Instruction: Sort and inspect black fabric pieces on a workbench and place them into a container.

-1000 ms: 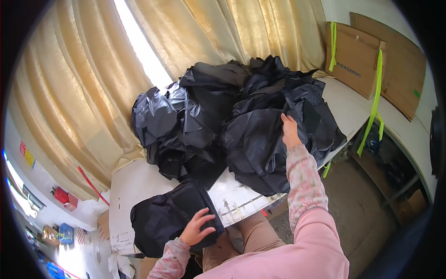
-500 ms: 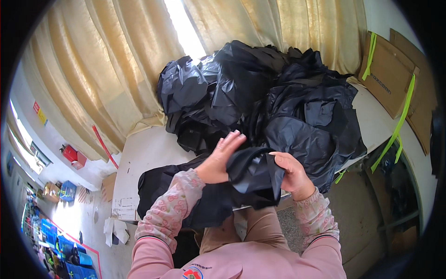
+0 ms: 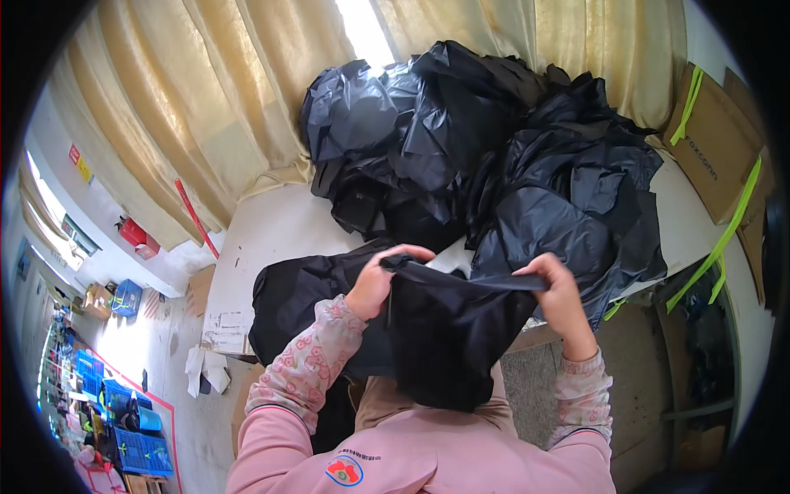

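Observation:
A piece of thin black fabric (image 3: 461, 337) hangs between my hands, its upper edge pulled out sideways and its lower part over my lap. My left hand (image 3: 372, 286) is closed on the bunched left end of that edge. At the other end, my right hand (image 3: 561, 298) pinches the edge, slightly blurred. More black fabric (image 3: 288, 305) lies flat on the white table (image 3: 255, 235), beside and partly behind my left forearm. Beyond my hands, a big crumpled heap of shiny black fabric pieces (image 3: 444, 123) covers the table's far side and right part.
Beige curtains (image 3: 222, 99) hang behind the table. Flattened cardboard (image 3: 712, 156) with a bright yellow-green strap (image 3: 732, 218) leans at the right. Torn white paper (image 3: 206, 370) hangs by the table's left corner. Blue crates (image 3: 144, 451) stand on the floor far left.
My left hand, open with fingers spread before, has closed on the fabric. My right hand has moved right, and the bunched fabric is now spread out and hanging down.

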The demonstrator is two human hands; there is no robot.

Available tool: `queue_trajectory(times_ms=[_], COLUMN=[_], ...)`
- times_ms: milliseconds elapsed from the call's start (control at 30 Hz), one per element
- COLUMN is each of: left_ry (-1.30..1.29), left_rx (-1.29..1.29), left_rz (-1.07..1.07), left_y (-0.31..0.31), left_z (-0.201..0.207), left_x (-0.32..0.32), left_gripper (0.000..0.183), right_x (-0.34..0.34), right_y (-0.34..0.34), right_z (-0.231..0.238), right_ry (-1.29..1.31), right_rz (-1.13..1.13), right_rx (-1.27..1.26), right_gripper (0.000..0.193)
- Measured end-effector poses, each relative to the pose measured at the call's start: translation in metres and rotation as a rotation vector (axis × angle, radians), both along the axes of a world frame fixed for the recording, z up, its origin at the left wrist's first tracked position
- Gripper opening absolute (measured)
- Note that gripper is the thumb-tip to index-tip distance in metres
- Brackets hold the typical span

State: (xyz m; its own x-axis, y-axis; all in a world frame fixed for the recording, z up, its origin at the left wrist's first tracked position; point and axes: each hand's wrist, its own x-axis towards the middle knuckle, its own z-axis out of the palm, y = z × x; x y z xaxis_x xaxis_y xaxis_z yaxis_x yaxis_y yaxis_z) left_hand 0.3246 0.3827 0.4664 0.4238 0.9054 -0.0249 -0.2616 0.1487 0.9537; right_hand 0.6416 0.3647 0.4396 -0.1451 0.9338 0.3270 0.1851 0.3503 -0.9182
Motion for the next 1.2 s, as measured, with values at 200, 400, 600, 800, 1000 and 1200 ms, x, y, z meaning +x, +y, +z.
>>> queue_trajectory(times_ms=[200, 400, 600, 800, 1000, 1200], left_ry=[0.744, -0.008, -0.161, -0.294, -0.004, -0.209], left_rx=[0.056, -0.096, -0.017, 0.026, 0.271, 0.109], left_rz=[-0.718, -0.432, -0.074, -0.083, 0.256, 0.275], left_y=[-0.025, -0.046, -0.048, -0.05, -0.035, -0.039], left_z=[-0.056, -0.012, 0.007, 0.002, -0.002, 0.0], left_x=[-0.006, -0.001, -0.008, 0.021, 0.012, -0.012], left_gripper=[0.059, 0.055, 0.034, 0.038, 0.024, 0.015], right_x=[-0.046, -0.045, -0.02, -0.109, -0.104, -0.098], right_y=[0.025, 0.044, 0.007, -0.048, -0.036, -0.03], right_z=[0.029, -0.051, 0.067, 0.07, 0.055, 0.061], right_ry=[0.302, -1.108, -0.102, -0.493, -0.373, -0.43], right_rz=[-0.292, 0.762, -0.24, -0.075, -0.03, 0.075], right_rx=[0.354, -0.101, 0.214, 0.732, 0.648, 0.683], right_gripper=[0.023, 0.026, 0.038, 0.045, 0.029, 0.021])
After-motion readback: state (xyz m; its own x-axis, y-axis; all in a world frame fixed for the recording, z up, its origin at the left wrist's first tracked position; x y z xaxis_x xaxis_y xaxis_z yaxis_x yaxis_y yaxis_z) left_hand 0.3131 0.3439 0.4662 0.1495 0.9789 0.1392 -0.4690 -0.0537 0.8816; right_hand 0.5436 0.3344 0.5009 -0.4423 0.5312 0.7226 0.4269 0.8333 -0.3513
